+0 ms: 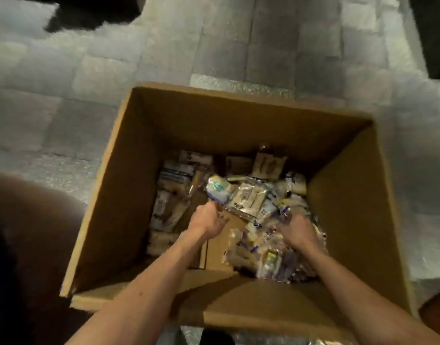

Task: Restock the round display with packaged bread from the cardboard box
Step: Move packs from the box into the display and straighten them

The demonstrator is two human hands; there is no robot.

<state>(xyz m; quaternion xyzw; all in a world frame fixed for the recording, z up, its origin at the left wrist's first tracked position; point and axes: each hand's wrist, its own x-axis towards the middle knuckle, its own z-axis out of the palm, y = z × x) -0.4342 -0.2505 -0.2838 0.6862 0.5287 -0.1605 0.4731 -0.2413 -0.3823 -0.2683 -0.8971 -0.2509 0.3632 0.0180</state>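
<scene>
A large open cardboard box (129, 185) stands on the floor below me, with many clear-wrapped bread packages (249, 197) piled at its bottom. Both my arms reach down inside it. My left hand (207, 220) has curled fingers that pinch the edge of a package with a white and green end (217, 186). My right hand (300, 231) lies fingers-down on the heap of packages at the right side (271, 255); its fingertips are buried in the wrappers. The round display is not in view.
Grey stone floor tiles (214, 46) surround the box. A dark brown rounded surface (32, 232) sits at the left, close to the box's left wall. A bare patch of box bottom (219, 250) shows between my hands. Dark shapes fill the top corners.
</scene>
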